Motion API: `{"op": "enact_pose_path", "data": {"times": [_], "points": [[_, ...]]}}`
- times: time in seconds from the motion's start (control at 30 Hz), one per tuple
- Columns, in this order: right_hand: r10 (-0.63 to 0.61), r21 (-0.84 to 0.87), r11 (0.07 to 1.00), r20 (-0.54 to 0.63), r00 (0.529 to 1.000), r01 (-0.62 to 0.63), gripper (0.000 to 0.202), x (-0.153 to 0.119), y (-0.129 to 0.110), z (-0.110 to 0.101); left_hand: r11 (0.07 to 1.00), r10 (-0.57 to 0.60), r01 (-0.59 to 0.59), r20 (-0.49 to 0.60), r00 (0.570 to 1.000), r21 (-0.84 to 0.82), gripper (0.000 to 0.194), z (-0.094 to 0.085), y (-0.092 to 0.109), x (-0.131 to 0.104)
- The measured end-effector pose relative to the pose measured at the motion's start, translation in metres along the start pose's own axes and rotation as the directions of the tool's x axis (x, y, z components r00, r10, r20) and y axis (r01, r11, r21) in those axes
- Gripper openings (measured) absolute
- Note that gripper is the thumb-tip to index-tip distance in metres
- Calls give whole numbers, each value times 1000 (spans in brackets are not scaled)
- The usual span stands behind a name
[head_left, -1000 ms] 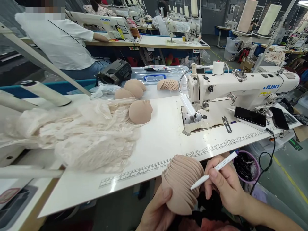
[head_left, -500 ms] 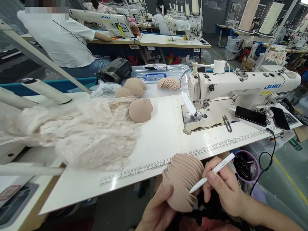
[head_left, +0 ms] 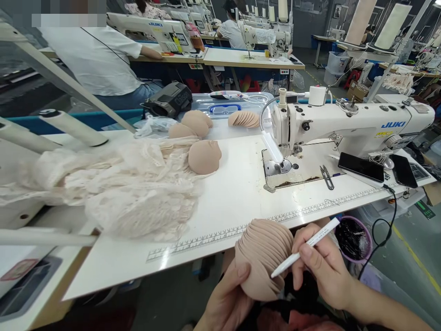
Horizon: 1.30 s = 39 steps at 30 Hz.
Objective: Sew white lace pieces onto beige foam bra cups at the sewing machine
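My left hand (head_left: 225, 301) grips a nested stack of beige foam bra cups (head_left: 263, 255) from below, at the near edge of the white sewing table (head_left: 237, 197). My right hand (head_left: 322, 271) holds a white pen (head_left: 305, 247) slantwise, its tip resting against the right side of the stack. Further up the table, a single cup pile (head_left: 204, 156) lies next to a heap of cream lace fabric (head_left: 138, 188).
A white JUKI sewing machine (head_left: 347, 124) stands at the right with thread snips (head_left: 326, 176) and two phones (head_left: 361, 166) on its bed. More cups (head_left: 193, 124) and a fanned cup stack (head_left: 245, 118) lie behind. A person in a white shirt (head_left: 93, 59) sits at the back left.
The stack of cups and the pen have shifted slightly up and right in view; my grip on both is unchanged.
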State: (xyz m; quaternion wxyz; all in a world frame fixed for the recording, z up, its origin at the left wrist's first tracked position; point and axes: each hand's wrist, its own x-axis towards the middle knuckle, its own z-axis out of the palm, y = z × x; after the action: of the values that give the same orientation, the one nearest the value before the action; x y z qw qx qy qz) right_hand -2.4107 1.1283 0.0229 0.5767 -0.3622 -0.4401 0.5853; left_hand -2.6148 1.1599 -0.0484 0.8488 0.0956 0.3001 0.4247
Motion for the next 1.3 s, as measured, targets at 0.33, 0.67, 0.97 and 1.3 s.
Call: {"op": "enact_pose_path", "data": {"times": [0.33,0.67,0.97,1.3], "points": [[-18,6,1000,56,998,18,25,0,2,2,993,-53,53,2,999,104,96,26,11,-2],[-40,-112,993,63,997,47,26,-2,2,-4,989,-67,68,-5,998,128,98,19,11,0],[41,109,993,86,995,-50,31,-2,12,-2,988,-86,90,-34,996,129,92,17,16,1],[15,194,980,-257,966,36,34,2,30,-30,758,317,-193,-95,944,623,59,110,130,99]]}}
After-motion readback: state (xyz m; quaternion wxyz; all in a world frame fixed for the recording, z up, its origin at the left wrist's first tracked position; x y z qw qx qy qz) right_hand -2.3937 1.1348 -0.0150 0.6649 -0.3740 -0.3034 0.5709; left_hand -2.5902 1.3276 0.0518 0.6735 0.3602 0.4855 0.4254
